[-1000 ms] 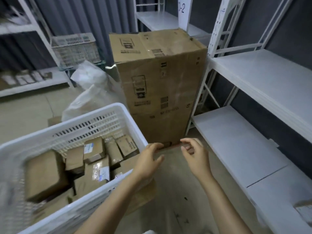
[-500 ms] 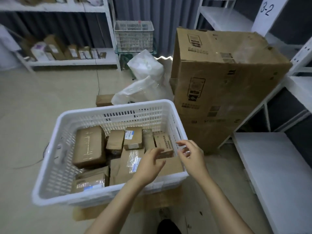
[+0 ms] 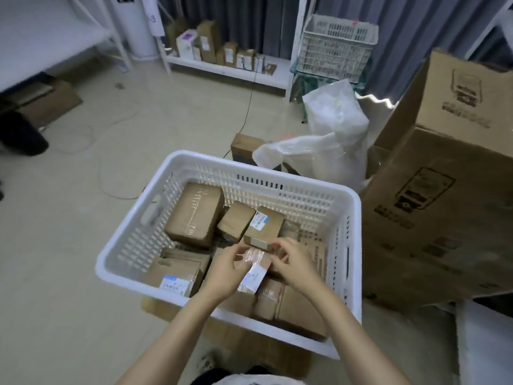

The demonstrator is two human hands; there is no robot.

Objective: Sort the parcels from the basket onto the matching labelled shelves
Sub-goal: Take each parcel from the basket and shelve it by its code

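Basket [image 3: 261,169] open above, parcels [image 3: 194,215] crowding its floor, tall carton [image 3: 438,204] just beside right wall, plastic bags [image 3: 319,151] behind

left hand [image 3: 224,269] bare | right hand [image 3: 295,263] bare | white garment [image 3: 258,380] worn

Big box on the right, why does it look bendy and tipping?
Head view: the wide lens bends the edges, so the big box seems to lean; a wavy glitch runs beside the bag; light is dim, with glare on the taped parcel.

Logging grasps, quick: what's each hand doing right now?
Left hand: holds the left edge of the taped parcel.
Right hand: holds the same parcel's right edge.
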